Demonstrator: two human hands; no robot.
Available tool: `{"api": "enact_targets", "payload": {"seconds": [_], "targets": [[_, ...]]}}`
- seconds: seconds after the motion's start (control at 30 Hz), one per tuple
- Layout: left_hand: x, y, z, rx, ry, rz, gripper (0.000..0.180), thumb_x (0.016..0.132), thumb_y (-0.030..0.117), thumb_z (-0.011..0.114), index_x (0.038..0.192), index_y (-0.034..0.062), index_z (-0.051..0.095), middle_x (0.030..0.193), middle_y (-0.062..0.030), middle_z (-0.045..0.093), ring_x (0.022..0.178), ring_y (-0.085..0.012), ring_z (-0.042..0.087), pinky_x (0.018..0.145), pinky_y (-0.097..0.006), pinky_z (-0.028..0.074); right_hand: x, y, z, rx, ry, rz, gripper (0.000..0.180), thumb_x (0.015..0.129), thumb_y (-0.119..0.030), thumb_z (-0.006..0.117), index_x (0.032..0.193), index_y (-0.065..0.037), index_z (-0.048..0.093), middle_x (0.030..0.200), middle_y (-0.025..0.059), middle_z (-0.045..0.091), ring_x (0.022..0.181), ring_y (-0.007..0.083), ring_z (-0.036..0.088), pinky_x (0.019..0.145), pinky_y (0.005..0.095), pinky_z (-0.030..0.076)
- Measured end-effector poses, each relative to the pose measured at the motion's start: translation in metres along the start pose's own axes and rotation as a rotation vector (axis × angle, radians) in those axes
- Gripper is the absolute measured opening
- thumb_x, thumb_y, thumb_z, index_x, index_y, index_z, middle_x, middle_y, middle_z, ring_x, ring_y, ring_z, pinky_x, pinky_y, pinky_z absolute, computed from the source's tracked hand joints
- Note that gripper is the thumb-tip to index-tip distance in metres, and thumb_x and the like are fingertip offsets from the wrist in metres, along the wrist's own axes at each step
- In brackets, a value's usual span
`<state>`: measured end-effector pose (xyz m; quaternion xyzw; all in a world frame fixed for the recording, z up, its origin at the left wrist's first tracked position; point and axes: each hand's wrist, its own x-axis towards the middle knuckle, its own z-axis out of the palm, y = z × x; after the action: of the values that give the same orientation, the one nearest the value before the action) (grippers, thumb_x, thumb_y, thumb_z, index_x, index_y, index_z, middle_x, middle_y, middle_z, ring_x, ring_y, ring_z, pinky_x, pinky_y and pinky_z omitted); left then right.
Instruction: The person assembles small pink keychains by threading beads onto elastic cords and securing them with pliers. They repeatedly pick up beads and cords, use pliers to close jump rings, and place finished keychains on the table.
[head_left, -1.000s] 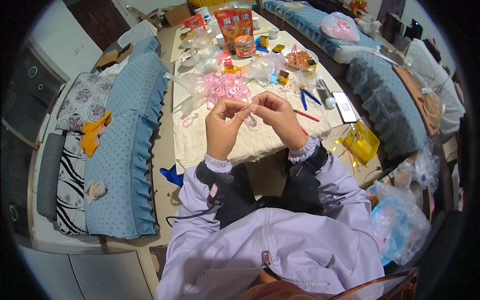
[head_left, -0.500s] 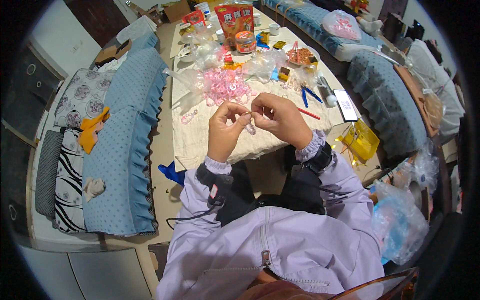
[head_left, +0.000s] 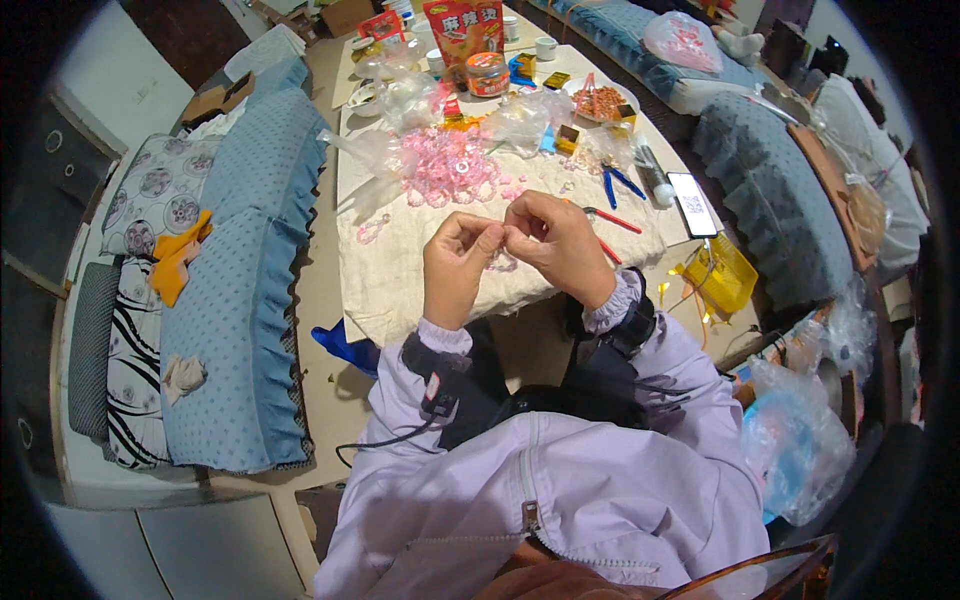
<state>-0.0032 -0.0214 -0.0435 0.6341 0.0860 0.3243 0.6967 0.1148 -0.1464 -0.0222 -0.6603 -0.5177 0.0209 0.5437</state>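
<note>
Over the near part of the cloth-covered table, my left hand [head_left: 455, 268] and my right hand [head_left: 562, 248] meet with thumbs and forefingers pinched together. A small string of pale pink beads [head_left: 502, 263] hangs just below the fingertips, partly covered by the right hand; its end is hidden in the pinch. Beyond the hands lies a heap of pink beaded strings [head_left: 450, 168]. To the left, one small beaded loop [head_left: 373, 229] rests alone on the cloth. Red-handled pliers [head_left: 618, 221] lie beside my right hand, partly behind it, and blue-handled pliers [head_left: 622, 185] farther off.
A phone [head_left: 692, 205] with a lit screen lies at the table's right edge, near a yellow basket [head_left: 728, 272]. Farther back stand a red pouch [head_left: 465, 32], a jar [head_left: 487, 76] and a plate [head_left: 632, 98] of reddish-brown bits. Blue-covered sofas [head_left: 235, 300] flank the table.
My hands have drawn closer together and sit slightly lower against the table, still pinched. More of the red-handled pliers now shows beside the right hand. The view has shifted slightly.
</note>
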Motion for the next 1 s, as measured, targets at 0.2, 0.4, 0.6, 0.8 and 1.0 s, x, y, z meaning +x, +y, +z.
{"api": "enact_targets", "payload": {"seconds": [0.2, 0.4, 0.6, 0.8, 1.0], "targets": [[-0.016, -0.029, -0.006, -0.014, 0.035, -0.117, 0.015, 0.094, 0.012, 0.07, 0.099, -0.0004, 0.064, 0.087, -0.0036, 0.067, 0.075, -0.0081, 0.059, 0.069, -0.022, 0.048, -0.021, 0.024, 0.027, 0.339, 0.039, 0.271, 0.014, 0.084, -0.012, 0.072, 0.084, -0.002, 0.062, 0.071, 0.0013, 0.058, 0.066, 0.0065, 0.051, 0.059, 0.0239, 0.043], [-0.032, -0.047, -0.018, 0.082, -0.016, -0.257, 0.016, 0.098, 0.016, 0.065, 0.099, -0.0001, 0.064, 0.084, -0.0027, 0.067, 0.07, -0.0064, 0.057, 0.062, -0.021, 0.045, -0.045, 0.044, 0.044, 0.245, -0.007, 0.306, 0.009, 0.088, -0.009, 0.068, 0.088, -0.002, 0.061, 0.076, -0.0014, 0.058, 0.07, 0.0046, 0.053, 0.063, 0.0205, 0.044], [-0.038, -0.062, -0.015, 0.215, 0.032, -0.335, 0.013, 0.098, 0.014, 0.064, 0.1, 0.0007, 0.065, 0.081, -0.0025, 0.068, 0.063, -0.0044, 0.054, 0.055, -0.019, 0.043, -0.06, 0.07, 0.062, 0.633, 0.019, 0.604, 0.007, 0.091, -0.009, 0.063, 0.091, -0.001, 0.062, 0.079, -0.0017, 0.061, 0.07, 0.006, 0.056, 0.068, 0.0217, 0.047], [-0.032, -0.073, -0.016, 0.237, 0.046, -0.325, 0.011, 0.097, 0.012, 0.066, 0.101, 0.0018, 0.066, 0.081, -0.0029, 0.068, 0.063, -0.003, 0.054, 0.053, -0.018, 0.042, -0.06, 0.091, 0.056, 0.617, -0.102, 0.595, 0.01, 0.095, -0.011, 0.059, 0.096, -0.002, 0.062, 0.084, -0.0008, 0.063, 0.077, 0.0061, 0.056, 0.068, 0.0241, 0.047], [-0.022, -0.074, -0.02, 0.398, 0.126, -0.231, 0.01, 0.094, 0.007, 0.068, 0.098, -0.0012, 0.068, 0.083, -0.0051, 0.07, 0.076, -0.0088, 0.065, 0.067, -0.022, 0.05, -0.024, 0.132, 0.019, -0.184, 0.105, 0.322, 0.016, 0.095, -0.019, 0.062, 0.104, -0.006, 0.062, 0.097, 0.0135, 0.065, 0.084, 0.0307, 0.065, 0.07, 0.039, 0.052]]}}
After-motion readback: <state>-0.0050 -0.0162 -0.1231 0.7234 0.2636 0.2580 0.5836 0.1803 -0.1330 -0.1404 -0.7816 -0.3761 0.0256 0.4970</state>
